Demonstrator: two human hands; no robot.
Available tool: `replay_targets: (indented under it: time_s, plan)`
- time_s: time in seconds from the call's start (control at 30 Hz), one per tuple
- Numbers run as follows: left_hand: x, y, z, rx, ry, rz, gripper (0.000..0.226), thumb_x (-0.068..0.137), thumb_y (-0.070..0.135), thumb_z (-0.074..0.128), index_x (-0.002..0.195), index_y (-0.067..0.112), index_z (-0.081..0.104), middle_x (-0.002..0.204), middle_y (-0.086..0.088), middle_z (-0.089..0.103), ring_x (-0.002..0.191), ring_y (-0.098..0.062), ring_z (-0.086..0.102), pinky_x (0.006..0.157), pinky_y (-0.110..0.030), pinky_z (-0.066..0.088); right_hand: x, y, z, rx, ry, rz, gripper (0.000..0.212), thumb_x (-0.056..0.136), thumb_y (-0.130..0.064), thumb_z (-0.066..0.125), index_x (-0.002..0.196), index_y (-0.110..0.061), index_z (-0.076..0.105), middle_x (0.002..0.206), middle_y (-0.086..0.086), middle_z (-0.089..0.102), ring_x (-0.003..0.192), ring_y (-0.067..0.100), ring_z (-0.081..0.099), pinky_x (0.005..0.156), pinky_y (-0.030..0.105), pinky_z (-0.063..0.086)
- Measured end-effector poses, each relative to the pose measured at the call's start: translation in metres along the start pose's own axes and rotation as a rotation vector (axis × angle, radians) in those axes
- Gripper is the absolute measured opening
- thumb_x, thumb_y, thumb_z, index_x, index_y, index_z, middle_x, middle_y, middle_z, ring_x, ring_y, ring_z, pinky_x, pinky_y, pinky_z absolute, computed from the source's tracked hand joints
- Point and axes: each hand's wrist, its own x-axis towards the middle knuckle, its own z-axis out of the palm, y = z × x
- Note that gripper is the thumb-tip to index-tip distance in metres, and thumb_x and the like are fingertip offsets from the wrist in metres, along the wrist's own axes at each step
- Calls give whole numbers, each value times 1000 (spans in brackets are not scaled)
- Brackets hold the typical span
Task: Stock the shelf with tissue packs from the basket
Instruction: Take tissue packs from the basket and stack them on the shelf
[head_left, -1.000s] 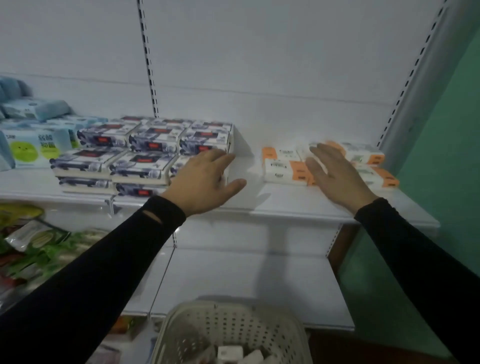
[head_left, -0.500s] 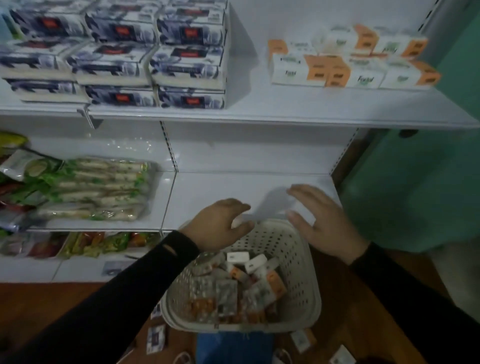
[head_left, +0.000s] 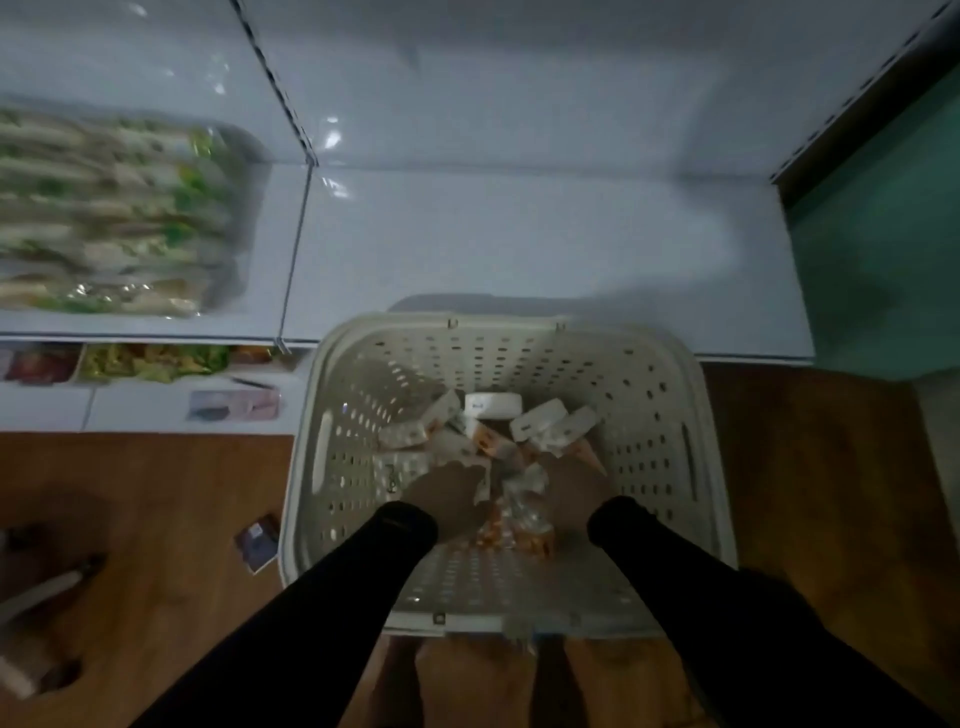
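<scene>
A cream perforated basket (head_left: 670, 395) stands on the wooden floor in front of the shelving. Several small white-and-orange tissue packs (head_left: 491, 405) lie heaped in its bottom. Both my arms, in black sleeves, reach down into it. My left hand (head_left: 447, 493) rests on the packs at the left of the heap, fingers pointing away from me. My right hand (head_left: 569, 483) is among the packs at the right. Both hands are dark and blurred, so their grip does not show. The shelf that holds stocked tissue packs is out of view above.
A bare white lower shelf (head_left: 519, 244) runs right behind the basket. To its left lies a clear bag of green-and-white packets (head_left: 114, 208). A small dark card (head_left: 257, 540) lies on the floor left of the basket. A green wall (head_left: 883, 260) closes the right side.
My view has tilted down from the upper shelf to the basket. Both hands left the stocked packs, dropped past the basket's rim and now sit inside it among the packs.
</scene>
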Motion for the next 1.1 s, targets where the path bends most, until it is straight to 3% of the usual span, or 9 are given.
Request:
replay_targets:
  time_s: [0.1, 0.23, 0.3, 0.43, 0.57, 0.7, 0.8, 0.93, 1.1]
  plan:
    - [21, -8, 22, -54, -39, -1, 54, 101, 38, 43, 149, 17, 32, 151, -9, 37, 134, -26, 40, 105, -32, 32, 34, 5, 30, 8, -84, 13, 74, 88, -54, 59, 147, -18, 31, 134, 9, 55, 115, 28, 56, 96, 40, 48]
    - [32, -12, 34, -147, -43, -21, 49, 101, 35, 44, 146, 16, 37, 144, -11, 45, 124, -27, 50, 96, -32, 39, 51, 12, 40, 49, -124, 34, 62, 93, -36, 59, 147, -20, 32, 127, 10, 60, 108, 27, 59, 93, 39, 50]
    - [28, -10, 33, -246, 3, -45, 43, 100, 33, 46, 139, 16, 44, 139, -9, 50, 117, -25, 54, 89, -29, 41, 41, 14, 27, 211, -92, 1, 58, 91, -31, 59, 144, -29, 36, 125, 2, 61, 103, 22, 60, 88, 37, 52]
    - [6, 0, 11, -647, 166, -102, 19, 96, 33, 55, 96, 19, 42, 102, -6, 60, 75, -15, 57, 59, -26, 43, -6, 3, -28, 740, -11, 42, 39, 93, -23, 62, 130, -27, 50, 116, -6, 60, 101, 16, 63, 80, 29, 55]
    - [-36, 26, -43, -1061, 233, -44, 23, 95, 24, 61, 93, 14, 40, 101, -10, 61, 81, -18, 64, 63, -34, 59, -59, -4, -87, 1082, 75, -9, 32, 95, -18, 60, 127, -20, 54, 116, 4, 66, 106, 24, 66, 94, 45, 55]
    - [-86, 65, -110, -1086, 305, 158, 18, 94, 18, 62, 95, 16, 44, 87, -8, 64, 67, -15, 63, 55, -27, 50, -120, -14, -144, 991, 335, -217, 27, 91, -12, 65, 115, -21, 56, 119, -2, 61, 107, 19, 63, 83, 31, 57]
    - [-132, 101, -161, -1009, 388, 309, 14, 94, 16, 60, 95, 16, 46, 69, 2, 63, 53, -8, 55, 51, -21, 45, -182, -21, -186, 870, 489, -427, 39, 89, -15, 70, 123, -27, 55, 120, -11, 60, 107, 7, 62, 82, 22, 53]
    - [-192, 147, -216, -948, 353, 511, 11, 94, 20, 61, 94, 19, 50, 75, 0, 68, 66, -15, 62, 65, -30, 51, -265, -27, -231, 642, 706, -637, 51, 70, -59, 77, 117, -47, 62, 131, -17, 47, 123, 6, 53, 93, 23, 52]
    - [-249, 206, -259, -721, 477, 711, 8, 95, 27, 59, 96, 19, 58, 83, -1, 69, 77, -17, 65, 79, -37, 56, -338, -20, -280, 610, 984, -737, 39, 64, -50, 85, 100, -55, 69, 131, -9, 49, 115, -7, 54, 86, 10, 49]
